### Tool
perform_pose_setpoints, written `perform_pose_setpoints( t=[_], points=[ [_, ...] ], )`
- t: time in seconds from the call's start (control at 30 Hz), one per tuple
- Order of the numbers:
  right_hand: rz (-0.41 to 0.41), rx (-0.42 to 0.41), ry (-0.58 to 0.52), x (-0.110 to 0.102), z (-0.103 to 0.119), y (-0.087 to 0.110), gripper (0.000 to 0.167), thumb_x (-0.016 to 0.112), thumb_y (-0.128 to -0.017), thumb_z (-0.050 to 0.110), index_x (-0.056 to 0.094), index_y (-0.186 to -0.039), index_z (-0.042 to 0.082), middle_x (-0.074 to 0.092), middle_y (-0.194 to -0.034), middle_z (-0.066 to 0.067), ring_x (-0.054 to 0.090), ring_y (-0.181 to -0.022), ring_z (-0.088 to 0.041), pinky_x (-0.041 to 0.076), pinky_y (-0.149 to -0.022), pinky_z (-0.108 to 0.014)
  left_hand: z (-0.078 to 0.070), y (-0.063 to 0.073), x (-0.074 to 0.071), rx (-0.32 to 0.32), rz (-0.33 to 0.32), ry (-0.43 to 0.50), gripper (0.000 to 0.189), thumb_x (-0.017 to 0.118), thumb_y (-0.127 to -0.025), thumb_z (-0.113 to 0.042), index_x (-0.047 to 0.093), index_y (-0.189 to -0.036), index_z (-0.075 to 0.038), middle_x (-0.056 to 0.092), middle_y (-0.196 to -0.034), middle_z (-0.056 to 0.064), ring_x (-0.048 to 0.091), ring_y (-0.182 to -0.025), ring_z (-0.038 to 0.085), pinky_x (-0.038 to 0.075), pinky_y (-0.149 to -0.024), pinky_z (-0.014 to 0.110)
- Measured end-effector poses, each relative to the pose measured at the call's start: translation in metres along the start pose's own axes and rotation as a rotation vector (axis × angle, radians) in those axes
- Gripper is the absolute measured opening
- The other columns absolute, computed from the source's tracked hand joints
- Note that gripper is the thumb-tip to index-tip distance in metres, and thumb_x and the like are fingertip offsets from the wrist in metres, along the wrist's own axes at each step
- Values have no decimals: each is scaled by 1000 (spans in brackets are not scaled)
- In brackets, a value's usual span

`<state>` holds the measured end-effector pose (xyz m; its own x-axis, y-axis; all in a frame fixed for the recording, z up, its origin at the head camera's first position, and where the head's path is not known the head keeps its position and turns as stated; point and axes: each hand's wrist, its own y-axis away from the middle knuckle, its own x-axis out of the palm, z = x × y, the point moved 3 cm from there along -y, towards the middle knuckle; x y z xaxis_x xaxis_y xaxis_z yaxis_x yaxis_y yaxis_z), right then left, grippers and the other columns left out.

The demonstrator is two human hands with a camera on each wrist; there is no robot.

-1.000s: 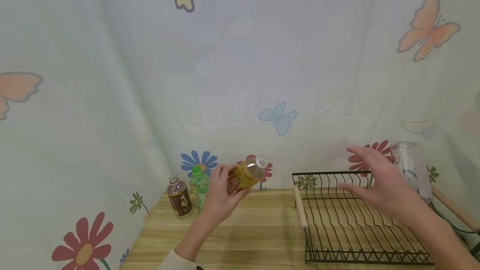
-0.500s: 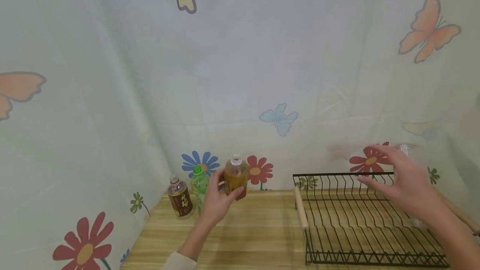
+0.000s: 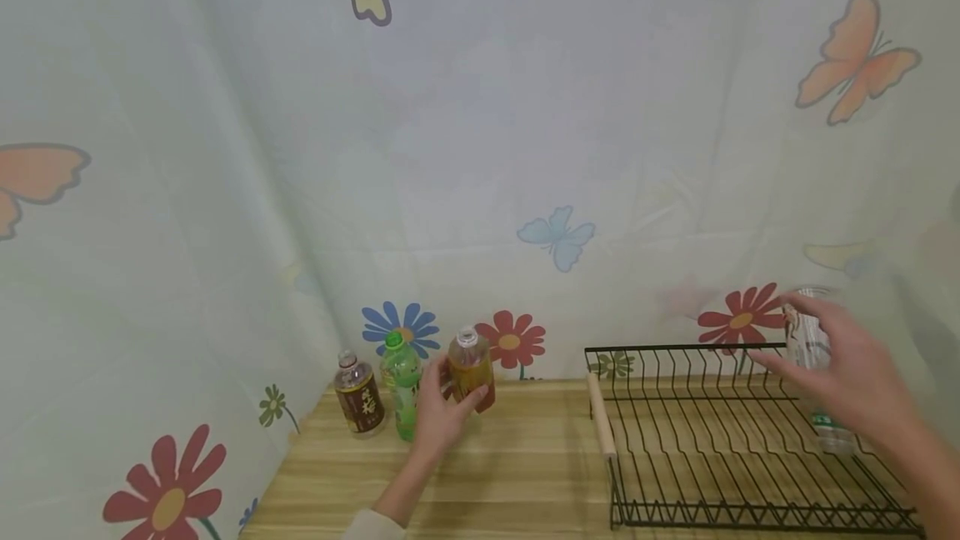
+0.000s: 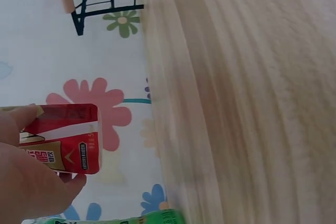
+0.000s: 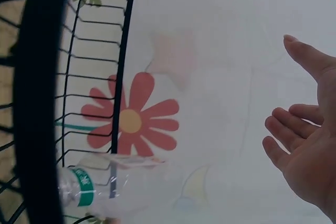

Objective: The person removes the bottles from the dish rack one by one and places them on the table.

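Pale wood tabletop (image 3: pixel 517 473) nearest, w/ black wire rack (image 3: pixel 750 517) on its R side. Next, L hand (image 3: pixel 439 418): thumb & fingers wrapped round yellow-red btl (image 3: pixel 471 368), mouth up, roughly upright, base off the tabletop. R hand (image 3: pixel 858 369) holds nothing, thumb & fingers spread, near but apart from clear btl (image 5: pixel 100 187), which is neck-down at the rack's R end. Just L of the held btl: green btl (image 3: pixel 402 373), then brown-label btl (image 3: pixel 361 397), both upright on the tabletop. Floral curtain (image 3: pixel 450 132) behind all.

Step in hand, prob.: handling yellow-red btl in mid-air, L of rack. Any move from here calls for firm L grip, clearance from green btl, R fingers kept off clear btl.
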<state>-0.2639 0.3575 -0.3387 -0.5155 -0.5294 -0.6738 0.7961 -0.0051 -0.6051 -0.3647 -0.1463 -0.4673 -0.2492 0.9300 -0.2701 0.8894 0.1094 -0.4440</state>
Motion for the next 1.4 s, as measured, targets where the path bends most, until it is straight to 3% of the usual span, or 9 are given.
perform_pose_setpoints(
  t=[0.2, 0.27, 0.3, 0.5, 0.7, 1.03, 1.2, 1.4],
  points=[
    [28, 107, 50, 2, -20, 4, 105, 84, -91, 45, 26, -163, -5, 37, -151, -43, 46, -117, -60, 45, -86, -81, 12, 5, 0, -53, 21, -45, 72, 87, -90, -20, 48, -149, -3, 53, -144, 19, 56, -133, 42, 48, -112, 58],
    [26, 132, 57, 2, -27, 6, 107, 83, -92, 47, 24, -163, -7, 36, -151, -45, 45, -118, -60, 44, -89, -82, 15, 6, 0, -58, 32, -57, 71, 86, -91, -20, 48, -148, -2, 54, -144, 20, 56, -132, 42, 49, -111, 58],
    [29, 143, 57, 3, -31, 7, 109, 82, -92, 48, 22, -163, -8, 33, -152, -45, 41, -124, -63, 37, -95, -85, 16, 7, 0, -59, 36, -59, 71, 86, -91, -20, 48, -148, -1, 54, -143, 21, 57, -132, 43, 49, -111, 58],
    [16, 135, 56, 8, -53, 12, 108, 81, -94, 46, 21, -161, -12, 31, -153, -47, 30, -135, -68, 25, -105, -86, 21, 9, -2, -53, 47, -48, 71, 86, -91, -19, 47, -147, 1, 53, -143, 23, 56, -132, 46, 49, -110, 61],
    [23, 142, 60, 13, -71, 18, 108, 80, -95, 44, 18, -159, -17, 29, -150, -51, 31, -131, -70, 27, -102, -87, 29, 9, -4, -55, 58, -73, 72, 87, -90, -19, 47, -147, 1, 54, -142, 24, 57, -131, 48, 50, -109, 60],
    [78, 230, 107, 22, -100, 22, 112, 75, -98, 47, 6, -159, -18, 19, -152, -53, 28, -129, -72, 30, -99, -87, 38, 13, -4, -27, 80, -159, 72, 88, -88, -16, 48, -144, 5, 55, -138, 26, 60, -126, 48, 56, -102, 56],
    [72, 263, 60, 25, -113, 20, 106, 75, -99, 44, 14, -157, -20, 31, -143, -53, 39, -119, -69, 41, -88, -83, 40, 12, -3, -38, 86, -164, 73, 88, -88, -15, 47, -145, 6, 56, -139, 27, 60, -126, 48, 56, -102, 56],
    [84, 297, 76, 26, -126, 16, 107, 75, -98, 46, 16, -155, -23, 29, -142, -56, 35, -122, -74, 38, -91, -85, 40, 11, -4, -52, 105, -180, 75, 88, -87, -15, 46, -146, 7, 55, -140, 28, 59, -127, 49, 56, -102, 57]
  ],
)
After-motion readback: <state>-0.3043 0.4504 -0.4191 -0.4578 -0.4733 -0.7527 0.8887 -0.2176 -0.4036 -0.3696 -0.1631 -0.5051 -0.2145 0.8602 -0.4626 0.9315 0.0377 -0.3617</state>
